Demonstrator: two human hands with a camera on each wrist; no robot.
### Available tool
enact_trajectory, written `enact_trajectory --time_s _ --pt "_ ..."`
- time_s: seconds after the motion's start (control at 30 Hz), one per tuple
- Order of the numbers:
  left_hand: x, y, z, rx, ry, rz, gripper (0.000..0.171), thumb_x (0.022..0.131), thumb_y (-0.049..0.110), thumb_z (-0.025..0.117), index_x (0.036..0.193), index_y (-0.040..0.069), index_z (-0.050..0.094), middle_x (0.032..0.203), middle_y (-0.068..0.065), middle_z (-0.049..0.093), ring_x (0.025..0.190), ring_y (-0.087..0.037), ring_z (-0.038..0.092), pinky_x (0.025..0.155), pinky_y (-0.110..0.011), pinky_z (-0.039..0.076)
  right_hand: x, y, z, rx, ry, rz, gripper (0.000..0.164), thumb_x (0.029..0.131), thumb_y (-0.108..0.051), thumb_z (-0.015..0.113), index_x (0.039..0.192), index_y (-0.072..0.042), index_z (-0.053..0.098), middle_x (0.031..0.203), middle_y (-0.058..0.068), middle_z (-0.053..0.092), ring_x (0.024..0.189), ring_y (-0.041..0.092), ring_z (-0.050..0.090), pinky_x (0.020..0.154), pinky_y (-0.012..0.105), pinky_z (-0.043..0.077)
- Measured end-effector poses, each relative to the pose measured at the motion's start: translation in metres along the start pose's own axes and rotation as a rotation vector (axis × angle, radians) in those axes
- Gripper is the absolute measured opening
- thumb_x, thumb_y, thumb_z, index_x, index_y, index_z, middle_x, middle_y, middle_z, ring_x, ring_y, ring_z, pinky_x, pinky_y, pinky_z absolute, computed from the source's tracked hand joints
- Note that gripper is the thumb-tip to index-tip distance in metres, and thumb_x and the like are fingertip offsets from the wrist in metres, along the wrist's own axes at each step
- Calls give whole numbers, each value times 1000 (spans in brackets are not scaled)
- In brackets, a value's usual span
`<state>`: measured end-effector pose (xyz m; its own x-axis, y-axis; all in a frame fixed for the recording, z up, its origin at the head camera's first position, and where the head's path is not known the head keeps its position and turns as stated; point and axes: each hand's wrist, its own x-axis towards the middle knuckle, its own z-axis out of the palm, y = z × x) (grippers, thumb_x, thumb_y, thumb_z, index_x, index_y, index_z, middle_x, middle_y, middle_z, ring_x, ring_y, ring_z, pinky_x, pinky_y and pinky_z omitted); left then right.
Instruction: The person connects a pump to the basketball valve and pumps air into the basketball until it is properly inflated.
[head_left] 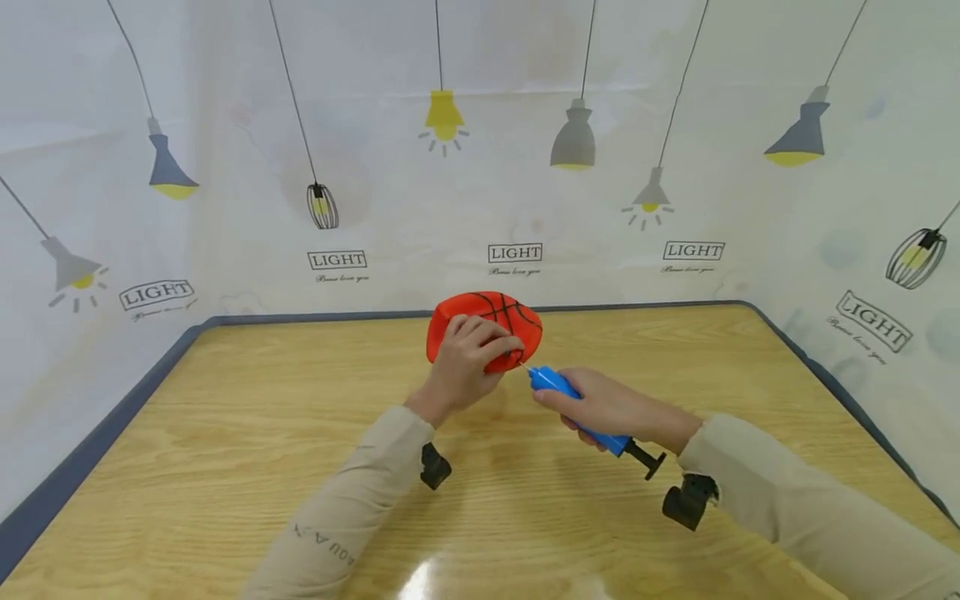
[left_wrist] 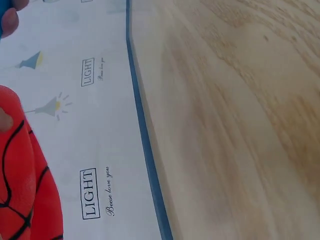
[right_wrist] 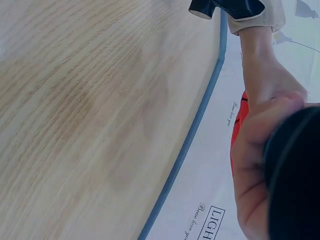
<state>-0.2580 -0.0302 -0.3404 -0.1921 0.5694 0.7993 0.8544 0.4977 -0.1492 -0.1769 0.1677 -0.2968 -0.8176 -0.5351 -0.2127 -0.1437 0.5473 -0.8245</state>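
Note:
A partly deflated red ball [head_left: 517, 315] with black basketball lines is above the far part of the table, its side dented. My left hand [head_left: 468, 358] grips it, fingers curled over its near side. In my right hand [head_left: 611, 408] is a blue hand pump [head_left: 551, 381], with its black T-shaped handle [head_left: 648, 460] toward me. The pump's thin needle reaches the ball's lower right edge; whether its tip is inside is too small to tell. The left wrist view shows the creased ball [left_wrist: 15, 170] in part. In the right wrist view, a dark shape [right_wrist: 295, 180] covers much of the right hand.
The wood-grain table [head_left: 262, 467] has a dark blue border at its back and sides. Behind it stands a pale wall covering [head_left: 420, 208] printed with lamps and the word LIGHT. Black wrist cameras [head_left: 688, 502] sit under both beige sleeves.

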Motion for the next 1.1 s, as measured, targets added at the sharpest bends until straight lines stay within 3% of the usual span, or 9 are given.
enact_trajectory --time_s 0.23,0.47,0.67,0.77,0.9,1.0,1.1 --pt "-5 -1 3 5 -45 -20 21 69 15 73 89 12 67 87 -4 55 82 -19 51 77 -34 38 -2 -2 -3 -44 -15 26 35 91 -37 43 89 -2 43 59 6 46 38 13 42 37 26 39" --pt "-2 0 2 -96 -87 26 19 69 12 73 87 9 68 88 -3 58 82 -18 50 71 -28 40 -5 -1 -2 -187 52 37 32 90 -36 46 91 -3 44 59 5 45 38 13 42 38 26 40" --pt "1 2 1 -110 -137 43 19 69 15 74 86 9 69 86 -2 63 81 -17 52 70 -27 40 -6 1 -2 -256 78 38 35 89 -38 46 93 -3 45 59 5 45 39 12 42 38 26 40" --pt "3 3 0 -85 -144 58 17 69 15 74 84 10 68 83 -1 63 81 -17 53 70 -26 41 -5 1 -1 -334 105 44 35 89 -37 46 93 -2 46 60 5 46 39 12 45 38 26 40" --pt "6 5 -1 -37 -123 89 15 68 14 74 82 10 68 79 -1 62 78 -17 53 71 -26 42 -3 -2 -2 -517 152 16 34 89 -33 48 93 1 47 61 5 46 41 12 46 40 24 39" --pt "7 5 -2 -17 -108 107 14 67 13 74 80 10 68 76 -1 61 76 -16 52 70 -26 41 -2 -5 -4 -457 115 29 34 89 -34 47 92 0 47 60 4 46 41 11 44 39 24 39" --pt "7 4 -2 -17 -83 122 14 67 11 75 79 9 68 73 -1 59 73 -16 49 67 -25 40 -1 -7 -6 -205 23 86 37 89 -39 46 91 -2 47 58 4 46 39 12 43 37 24 38"
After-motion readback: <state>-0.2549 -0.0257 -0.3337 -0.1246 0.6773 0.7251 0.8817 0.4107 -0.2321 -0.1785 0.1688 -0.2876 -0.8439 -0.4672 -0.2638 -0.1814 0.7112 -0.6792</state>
